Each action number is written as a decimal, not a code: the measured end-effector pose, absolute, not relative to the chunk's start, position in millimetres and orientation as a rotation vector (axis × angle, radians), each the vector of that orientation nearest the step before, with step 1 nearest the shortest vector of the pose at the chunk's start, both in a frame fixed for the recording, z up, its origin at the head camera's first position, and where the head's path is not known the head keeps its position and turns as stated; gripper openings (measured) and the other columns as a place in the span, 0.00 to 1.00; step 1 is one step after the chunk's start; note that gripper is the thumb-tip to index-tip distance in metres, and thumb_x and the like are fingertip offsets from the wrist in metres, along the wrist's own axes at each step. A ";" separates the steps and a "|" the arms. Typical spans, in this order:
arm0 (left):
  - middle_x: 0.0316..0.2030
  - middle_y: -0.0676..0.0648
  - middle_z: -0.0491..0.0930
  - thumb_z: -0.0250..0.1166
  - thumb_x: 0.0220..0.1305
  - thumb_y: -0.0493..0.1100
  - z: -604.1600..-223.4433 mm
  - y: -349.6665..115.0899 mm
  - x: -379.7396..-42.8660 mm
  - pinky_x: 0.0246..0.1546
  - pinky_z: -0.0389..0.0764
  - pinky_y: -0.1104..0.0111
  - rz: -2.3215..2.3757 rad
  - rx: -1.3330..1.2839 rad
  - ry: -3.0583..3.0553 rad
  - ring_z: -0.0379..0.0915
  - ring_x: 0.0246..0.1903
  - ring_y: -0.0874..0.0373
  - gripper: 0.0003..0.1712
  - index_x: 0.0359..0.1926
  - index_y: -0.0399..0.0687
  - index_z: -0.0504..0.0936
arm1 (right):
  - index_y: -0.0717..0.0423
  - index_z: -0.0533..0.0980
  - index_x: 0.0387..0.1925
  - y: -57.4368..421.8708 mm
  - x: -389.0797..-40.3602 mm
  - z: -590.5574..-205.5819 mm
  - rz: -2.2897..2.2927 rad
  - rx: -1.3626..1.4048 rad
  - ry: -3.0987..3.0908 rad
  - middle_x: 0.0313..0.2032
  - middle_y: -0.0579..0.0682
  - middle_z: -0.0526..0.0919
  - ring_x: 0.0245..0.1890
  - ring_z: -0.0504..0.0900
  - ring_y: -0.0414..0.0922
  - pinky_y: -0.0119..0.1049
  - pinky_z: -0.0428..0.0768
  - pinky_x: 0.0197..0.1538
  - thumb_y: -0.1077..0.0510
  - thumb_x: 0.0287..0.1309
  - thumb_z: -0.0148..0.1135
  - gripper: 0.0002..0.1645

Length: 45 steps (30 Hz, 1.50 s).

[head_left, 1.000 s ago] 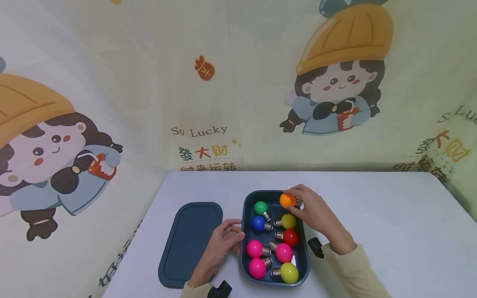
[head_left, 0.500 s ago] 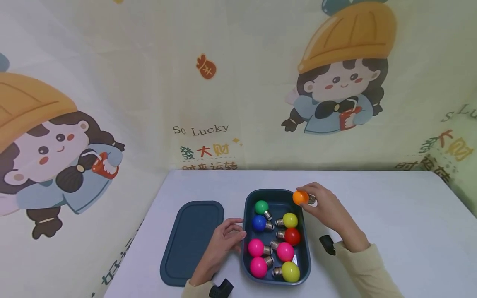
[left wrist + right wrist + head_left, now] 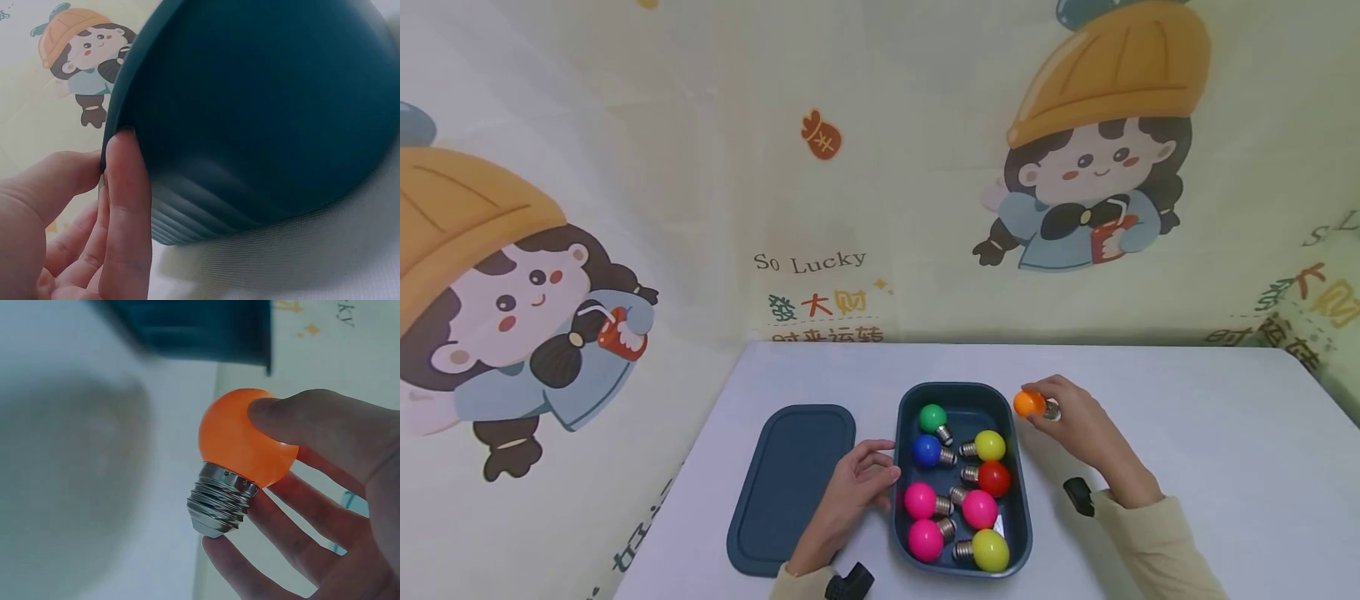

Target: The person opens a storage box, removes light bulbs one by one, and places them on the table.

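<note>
My right hand (image 3: 1078, 421) pinches an orange light bulb (image 3: 1028, 404) by its round globe, just beyond the right rim of a dark blue plastic box. In the right wrist view the thumb presses the globe of the bulb (image 3: 244, 437), its silver screw base pointing down. My left hand (image 3: 857, 483) is at the left side of the box (image 3: 1028, 517); in the left wrist view its thumb and a finger (image 3: 125, 181) pinch the box's rim. Inside the box lie a green bulb (image 3: 933, 416), a blue bulb (image 3: 927, 451), a red bulb (image 3: 995, 479) and several yellow and pink bulbs.
A flat dark blue lid (image 3: 797, 475) lies on the white table (image 3: 1187, 450) left of the box, partly behind the left forearm. A printed cloth (image 3: 925, 167) with cartoon figures hangs behind the table and along its left side.
My right hand has carried the orange bulb rightward, from above the box's back right corner to outside its rim. The left hand stays at the box's left side.
</note>
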<state>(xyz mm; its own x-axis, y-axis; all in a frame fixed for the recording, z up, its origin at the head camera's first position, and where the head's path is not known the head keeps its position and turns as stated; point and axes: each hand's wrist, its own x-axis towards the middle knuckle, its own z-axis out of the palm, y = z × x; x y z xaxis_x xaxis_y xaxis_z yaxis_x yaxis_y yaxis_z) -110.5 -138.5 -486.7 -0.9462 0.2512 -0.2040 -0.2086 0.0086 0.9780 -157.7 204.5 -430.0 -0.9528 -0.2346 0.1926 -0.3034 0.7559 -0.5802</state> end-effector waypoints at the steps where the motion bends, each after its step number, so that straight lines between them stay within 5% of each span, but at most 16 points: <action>1: 0.39 0.47 0.79 0.69 0.64 0.40 -487.2 -137.9 -110.2 0.26 0.81 0.69 2.008 0.046 1.970 0.77 0.30 0.61 0.28 0.63 0.39 0.72 | 0.69 0.80 0.50 206.1 -157.5 -433.1 0.965 0.430 -2.850 0.46 0.63 0.81 0.45 0.80 0.59 0.56 0.82 0.49 0.67 0.52 0.72 0.22; 13: 0.39 0.47 0.78 0.68 0.64 0.39 -492.1 -133.7 -110.2 0.25 0.82 0.70 2.025 0.074 1.951 0.77 0.31 0.62 0.27 0.62 0.38 0.72 | 0.69 0.79 0.51 217.9 -160.7 -461.2 0.974 0.362 -2.931 0.47 0.65 0.80 0.46 0.80 0.61 0.58 0.81 0.51 0.66 0.53 0.71 0.22; 45: 0.41 0.45 0.78 0.69 0.64 0.40 -496.0 -139.9 -116.6 0.27 0.83 0.68 2.011 0.082 1.975 0.76 0.32 0.60 0.27 0.62 0.42 0.73 | 0.70 0.74 0.57 209.7 -172.8 -462.1 0.878 0.458 -2.933 0.57 0.69 0.74 0.56 0.71 0.66 0.62 0.74 0.59 0.66 0.57 0.68 0.26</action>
